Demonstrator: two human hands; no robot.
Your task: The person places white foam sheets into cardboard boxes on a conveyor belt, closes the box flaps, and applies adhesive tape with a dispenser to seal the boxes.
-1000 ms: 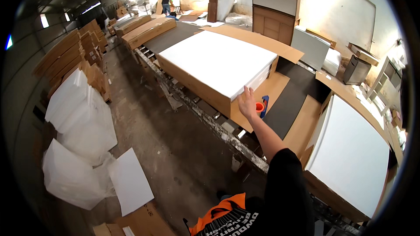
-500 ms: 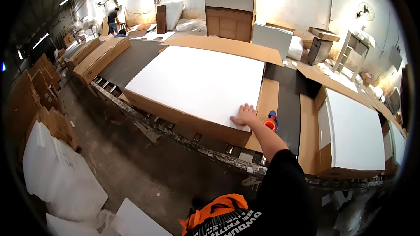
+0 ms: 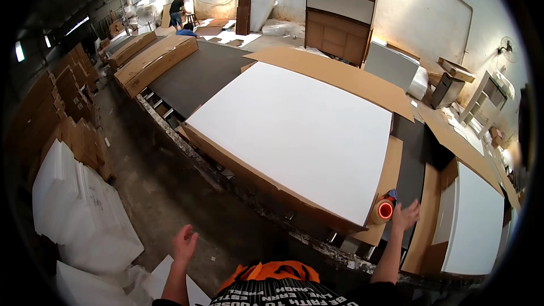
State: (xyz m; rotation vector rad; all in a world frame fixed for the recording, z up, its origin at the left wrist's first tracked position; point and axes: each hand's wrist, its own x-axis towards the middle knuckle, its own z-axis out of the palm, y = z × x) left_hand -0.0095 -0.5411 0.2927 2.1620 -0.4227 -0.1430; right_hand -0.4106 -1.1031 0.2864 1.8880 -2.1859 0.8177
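A large white foam sheet (image 3: 294,130) lies in an open brown cardboard carton (image 3: 249,178) on the long dark work line. My right hand (image 3: 405,215) is open at the carton's near right corner, fingers spread, right beside a tape dispenser with an orange-red roll (image 3: 384,209) that rests on the cardboard flap. My left hand (image 3: 184,243) hangs open over the concrete floor, away from the carton, holding nothing.
A second carton with a white sheet (image 3: 473,224) lies to the right. Stacked white foam sheets (image 3: 79,209) and flat cardboard piles (image 3: 56,119) stand at left. Another long carton (image 3: 156,59) lies farther up the line. A person (image 3: 178,11) works far back.
My view has swung left and closer to the carton. My right hand has come off the carton's corner to the tape dispenser's side. My left hand has come into view.
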